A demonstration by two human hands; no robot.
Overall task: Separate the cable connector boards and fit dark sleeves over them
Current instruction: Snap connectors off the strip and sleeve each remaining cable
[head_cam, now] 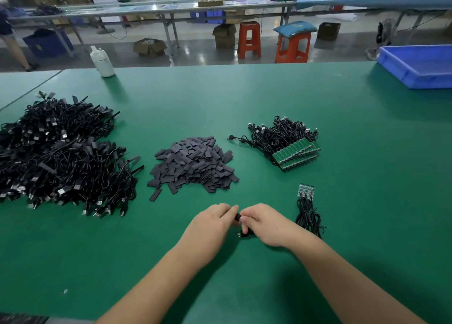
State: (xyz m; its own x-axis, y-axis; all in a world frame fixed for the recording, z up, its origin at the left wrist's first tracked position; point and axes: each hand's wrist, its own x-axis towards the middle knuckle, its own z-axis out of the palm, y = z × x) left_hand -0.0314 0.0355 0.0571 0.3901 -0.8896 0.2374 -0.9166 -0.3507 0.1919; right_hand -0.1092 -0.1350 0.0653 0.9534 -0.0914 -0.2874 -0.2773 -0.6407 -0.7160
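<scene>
Both hands meet low at table centre, knuckles up, fingertips nearly touching. Left hand point(212, 222): fingers curled, pinching a small dark piece point(236, 216) at its tips, likely a sleeve, mostly hidden. Right hand point(263, 223): fingers curled round a black cable point(244, 233), whose plug end pokes out below the thumb toward the left. Whether a board sits inside the grip, cannot tell; the fingers cover it.

Just right of the right hand: a short strip of connector boards point(305, 191), still joined side by side, their black leads point(308, 219) trailing toward the near edge in a loose bundle.

Farther off, right of centre: a stack of green board panels point(294, 155) with cables attached, wires heaped on its far side.

Centre, beyond the hands: a pile of dark sleeves point(193, 164), flat short pieces, a few strays at the near left edge.

Left: a large heap of black cables point(58, 152) with plug ends showing and dark-covered ends mixed in.

All on a green table mat point(354, 201). Far left on the mat, a white plastic bottle point(102, 61), upright. Far right corner, a blue tray point(415, 65), partly out of view. Beyond the table: red stools point(249, 40), cardboard boxes, long benches.
</scene>
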